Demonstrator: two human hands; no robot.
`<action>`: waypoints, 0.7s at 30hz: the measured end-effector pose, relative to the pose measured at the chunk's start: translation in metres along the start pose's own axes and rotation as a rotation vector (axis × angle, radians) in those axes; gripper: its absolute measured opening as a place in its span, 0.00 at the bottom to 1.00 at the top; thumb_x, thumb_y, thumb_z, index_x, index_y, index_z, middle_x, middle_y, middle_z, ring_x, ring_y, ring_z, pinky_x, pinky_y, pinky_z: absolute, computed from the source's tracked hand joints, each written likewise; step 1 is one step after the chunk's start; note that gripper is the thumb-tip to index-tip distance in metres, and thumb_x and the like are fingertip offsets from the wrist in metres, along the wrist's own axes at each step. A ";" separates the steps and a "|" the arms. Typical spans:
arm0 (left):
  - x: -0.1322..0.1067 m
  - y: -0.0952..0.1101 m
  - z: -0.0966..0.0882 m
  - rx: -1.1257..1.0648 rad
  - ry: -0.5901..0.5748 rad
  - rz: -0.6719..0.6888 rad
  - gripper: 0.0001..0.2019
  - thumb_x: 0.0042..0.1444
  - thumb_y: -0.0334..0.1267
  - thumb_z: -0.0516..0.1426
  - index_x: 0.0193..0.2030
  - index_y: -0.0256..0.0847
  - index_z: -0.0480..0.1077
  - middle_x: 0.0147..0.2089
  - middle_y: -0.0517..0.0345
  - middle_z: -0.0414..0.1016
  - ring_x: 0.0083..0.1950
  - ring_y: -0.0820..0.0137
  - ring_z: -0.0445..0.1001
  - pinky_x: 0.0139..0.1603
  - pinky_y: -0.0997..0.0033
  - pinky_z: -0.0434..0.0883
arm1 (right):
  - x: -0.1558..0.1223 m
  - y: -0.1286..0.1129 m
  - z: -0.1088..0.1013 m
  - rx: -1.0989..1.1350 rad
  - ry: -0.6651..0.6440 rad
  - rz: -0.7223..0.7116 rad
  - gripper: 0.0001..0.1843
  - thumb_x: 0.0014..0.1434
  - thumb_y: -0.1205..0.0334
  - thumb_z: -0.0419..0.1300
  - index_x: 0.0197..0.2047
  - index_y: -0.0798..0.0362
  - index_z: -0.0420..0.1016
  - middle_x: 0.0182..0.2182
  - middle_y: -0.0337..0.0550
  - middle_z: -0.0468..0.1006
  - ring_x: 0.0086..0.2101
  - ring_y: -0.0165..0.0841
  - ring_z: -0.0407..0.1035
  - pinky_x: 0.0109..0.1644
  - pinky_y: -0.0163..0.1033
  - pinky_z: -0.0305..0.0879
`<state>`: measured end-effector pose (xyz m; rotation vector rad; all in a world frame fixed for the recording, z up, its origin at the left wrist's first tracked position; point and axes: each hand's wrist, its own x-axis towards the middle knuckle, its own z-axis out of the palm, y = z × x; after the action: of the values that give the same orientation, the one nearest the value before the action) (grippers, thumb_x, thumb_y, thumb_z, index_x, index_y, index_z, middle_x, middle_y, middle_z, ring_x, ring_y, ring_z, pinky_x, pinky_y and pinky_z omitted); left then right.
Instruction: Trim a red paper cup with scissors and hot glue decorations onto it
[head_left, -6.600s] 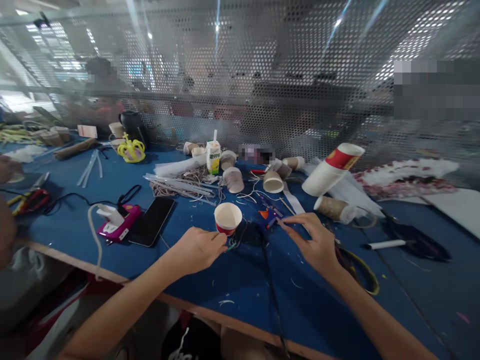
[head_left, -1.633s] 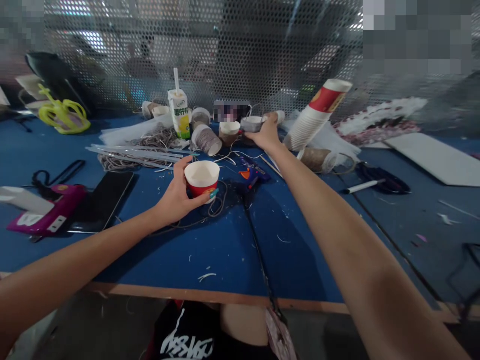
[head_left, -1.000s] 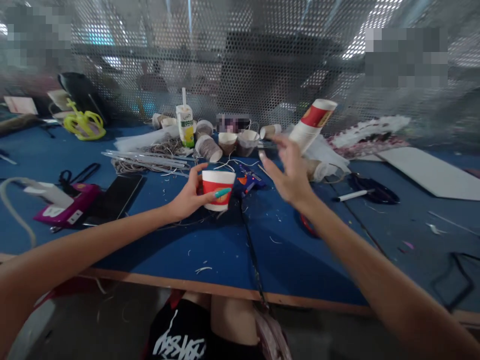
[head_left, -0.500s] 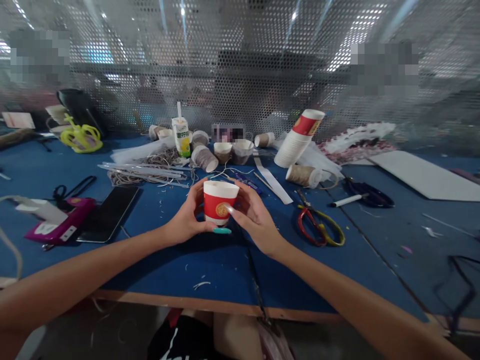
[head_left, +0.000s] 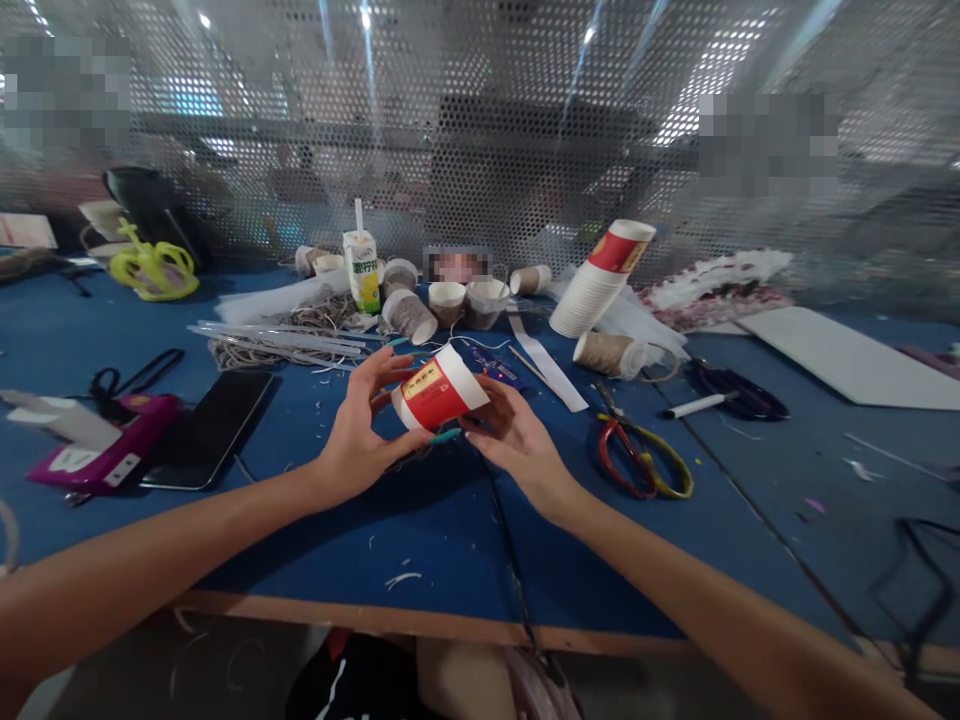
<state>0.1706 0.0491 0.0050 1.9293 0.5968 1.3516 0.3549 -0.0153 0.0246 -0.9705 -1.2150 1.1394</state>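
A red and white paper cup point(head_left: 437, 390) is held above the blue table point(head_left: 465, 520), tipped on its side with its mouth toward the upper right. My left hand point(head_left: 358, 435) grips its base end, fingers curled round it. My right hand point(head_left: 512, 440) cradles the rim end from below and the right, fingers bent against the cup. Just behind the cup lies a blue glue gun point(head_left: 495, 368), partly hidden.
Red and yellow scissors point(head_left: 643, 460) lie right of my hands. A black phone point(head_left: 210, 425) and a pink device point(head_left: 105, 450) lie to the left. Further back are a cup stack point(head_left: 600, 280), twine-wrapped cups point(head_left: 409, 312), a drink carton point(head_left: 361, 268), a marker point(head_left: 694, 405) and a perforated metal screen.
My left hand picked the cup up from the table. My right hand came back from the far cups and joined it. The upright cup has just been tipped onto its side.
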 end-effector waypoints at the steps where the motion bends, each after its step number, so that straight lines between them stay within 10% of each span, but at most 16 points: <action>1: 0.001 0.001 0.000 0.052 -0.004 0.016 0.40 0.45 0.37 0.64 0.60 0.46 0.46 0.57 0.44 0.63 0.57 0.60 0.66 0.53 0.55 0.69 | 0.000 0.001 0.000 0.043 -0.013 0.007 0.26 0.47 0.65 0.63 0.50 0.43 0.63 0.49 0.40 0.68 0.49 0.34 0.64 0.57 0.46 0.58; 8: 0.002 0.005 -0.002 0.172 -0.205 0.166 0.42 0.48 0.34 0.63 0.64 0.46 0.41 0.54 0.45 0.68 0.58 0.58 0.66 0.59 0.49 0.63 | 0.000 -0.004 0.005 0.153 0.149 0.152 0.21 0.46 0.57 0.65 0.45 0.47 0.69 0.44 0.41 0.73 0.45 0.35 0.68 0.49 0.43 0.65; 13: -0.001 0.005 0.003 -0.113 -0.173 -0.011 0.49 0.42 0.41 0.66 0.64 0.50 0.37 0.65 0.43 0.49 0.65 0.56 0.55 0.60 0.50 0.62 | 0.002 -0.009 0.006 0.293 0.119 0.245 0.14 0.48 0.54 0.63 0.39 0.49 0.73 0.39 0.41 0.77 0.37 0.33 0.71 0.38 0.38 0.70; 21: 0.005 0.005 -0.002 -0.079 -0.278 -0.131 0.36 0.45 0.41 0.64 0.58 0.43 0.51 0.53 0.46 0.66 0.51 0.59 0.69 0.52 0.55 0.69 | 0.000 -0.011 0.009 0.518 0.109 0.385 0.18 0.53 0.50 0.59 0.48 0.41 0.67 0.41 0.35 0.76 0.32 0.28 0.72 0.33 0.35 0.71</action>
<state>0.1703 0.0498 0.0126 1.9336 0.5143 0.9893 0.3474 -0.0178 0.0362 -0.8650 -0.6030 1.5819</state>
